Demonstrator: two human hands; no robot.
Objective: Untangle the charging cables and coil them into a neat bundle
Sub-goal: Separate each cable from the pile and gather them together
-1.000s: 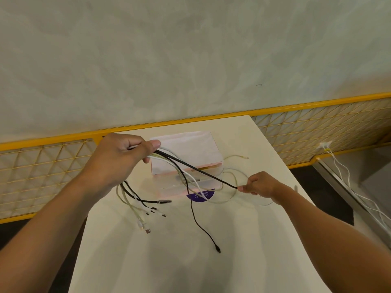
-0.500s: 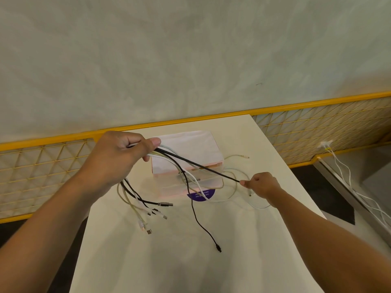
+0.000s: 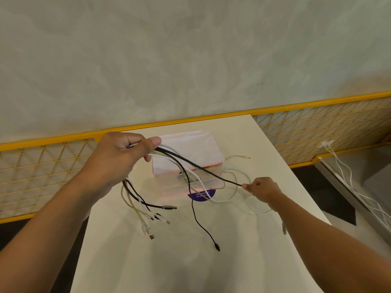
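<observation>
Left hand [image 3: 118,159]: smooth thin cables [image 3: 167,152] are being gripped; right hand [image 3: 262,190]: one taut black cable [image 3: 203,168] is being pinched.

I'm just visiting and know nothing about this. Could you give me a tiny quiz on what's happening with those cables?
1. True or false: the left hand grips a bunch of cables.
2. The taut cable pinched by the right hand is: A black, B red, C blue.
3. Fill in: the box stands on the white ____.
Key: 1 true; 2 A; 3 table.
</observation>
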